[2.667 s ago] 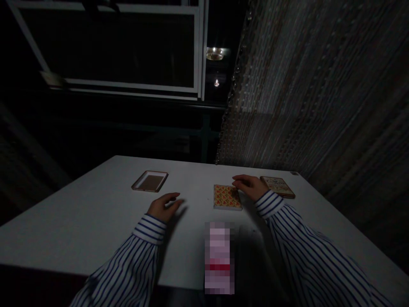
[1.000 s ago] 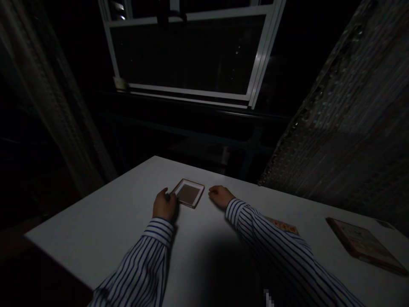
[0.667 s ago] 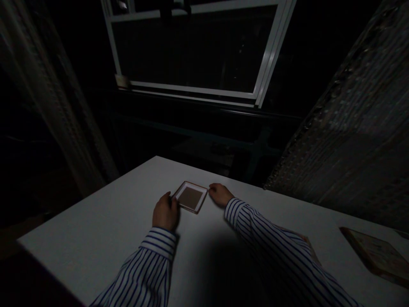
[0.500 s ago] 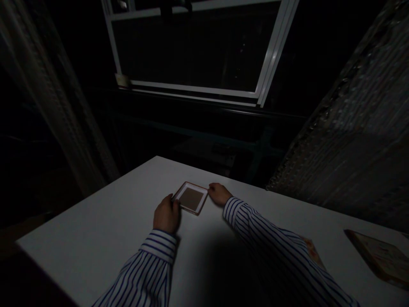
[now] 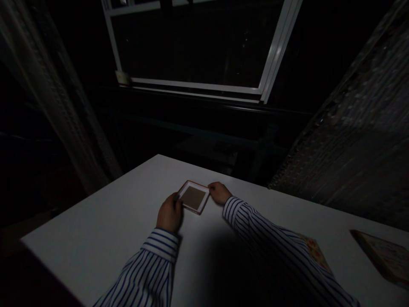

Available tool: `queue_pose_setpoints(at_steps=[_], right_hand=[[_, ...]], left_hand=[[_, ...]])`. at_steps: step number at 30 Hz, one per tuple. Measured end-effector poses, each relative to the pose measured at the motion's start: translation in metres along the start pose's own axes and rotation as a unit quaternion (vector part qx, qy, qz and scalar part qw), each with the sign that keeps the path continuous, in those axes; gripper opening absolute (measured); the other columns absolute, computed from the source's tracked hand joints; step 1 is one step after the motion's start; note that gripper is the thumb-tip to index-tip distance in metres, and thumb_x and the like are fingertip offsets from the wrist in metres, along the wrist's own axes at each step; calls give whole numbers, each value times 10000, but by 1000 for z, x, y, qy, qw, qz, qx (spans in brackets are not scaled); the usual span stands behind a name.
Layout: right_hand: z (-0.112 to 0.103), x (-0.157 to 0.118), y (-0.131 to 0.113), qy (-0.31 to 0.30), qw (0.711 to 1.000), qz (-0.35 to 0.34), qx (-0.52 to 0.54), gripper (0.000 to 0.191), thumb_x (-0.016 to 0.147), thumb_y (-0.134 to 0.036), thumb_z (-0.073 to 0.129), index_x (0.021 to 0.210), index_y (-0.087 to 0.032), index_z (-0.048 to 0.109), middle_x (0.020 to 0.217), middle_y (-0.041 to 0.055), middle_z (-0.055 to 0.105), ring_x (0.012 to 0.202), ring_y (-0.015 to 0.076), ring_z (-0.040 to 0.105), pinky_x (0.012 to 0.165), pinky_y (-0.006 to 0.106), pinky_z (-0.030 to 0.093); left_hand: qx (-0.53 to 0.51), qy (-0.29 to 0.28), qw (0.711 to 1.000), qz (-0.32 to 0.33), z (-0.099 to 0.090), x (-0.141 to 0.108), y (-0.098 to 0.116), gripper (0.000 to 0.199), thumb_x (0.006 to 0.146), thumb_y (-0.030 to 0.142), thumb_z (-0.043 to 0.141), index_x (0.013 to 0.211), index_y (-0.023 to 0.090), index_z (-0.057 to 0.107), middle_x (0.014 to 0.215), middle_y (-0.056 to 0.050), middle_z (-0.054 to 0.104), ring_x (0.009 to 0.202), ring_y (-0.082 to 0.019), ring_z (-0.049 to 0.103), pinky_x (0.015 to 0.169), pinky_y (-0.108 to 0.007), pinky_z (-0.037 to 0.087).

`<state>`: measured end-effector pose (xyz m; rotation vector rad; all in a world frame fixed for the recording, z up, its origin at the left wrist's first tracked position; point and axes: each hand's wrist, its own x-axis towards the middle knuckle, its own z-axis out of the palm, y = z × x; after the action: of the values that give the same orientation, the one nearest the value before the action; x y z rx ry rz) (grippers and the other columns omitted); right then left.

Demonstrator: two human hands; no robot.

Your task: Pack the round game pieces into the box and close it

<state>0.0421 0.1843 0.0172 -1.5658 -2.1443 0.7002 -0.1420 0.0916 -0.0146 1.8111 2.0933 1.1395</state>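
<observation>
Right sleeve partly covers the patterned block; the brown-edged box is cut off at right. Left hand pinches the near-left edge of the shallow tray on the counter. Right hand, previously at the block, is curled at the tray's right corner; its grip is indeterminate.

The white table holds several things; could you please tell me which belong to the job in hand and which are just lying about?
In hand:
- shallow tray
- left hand, on its left side
- right hand, at its right corner

Apparently lying about:
- patterned piece, partly hidden
- printed flat thing
</observation>
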Motion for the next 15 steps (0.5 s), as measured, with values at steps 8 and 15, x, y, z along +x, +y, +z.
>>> queue_pose_setpoints(at_steps=[8,15], right_hand=[[4,1,9,-1,993,55,105,274,770,-143,414,963,-129,608,711,57,636,590,114,570,506,188,403],[-5,-10,8,-2,980,64,190,251,771,-143,423,961,-121,585,702,43,625,514,77,541,440,154,396]], left_hand=[[-54,23,998,-32,-1,1,1,386,796,283,409,1120,100,510,1061,-137,601,982,-223,557,850,-327,424],[-139,52,983,-107,-10,-2,6,360,770,329,460,1058,141,569,981,-108,642,907,-214,594,801,-324,451]])
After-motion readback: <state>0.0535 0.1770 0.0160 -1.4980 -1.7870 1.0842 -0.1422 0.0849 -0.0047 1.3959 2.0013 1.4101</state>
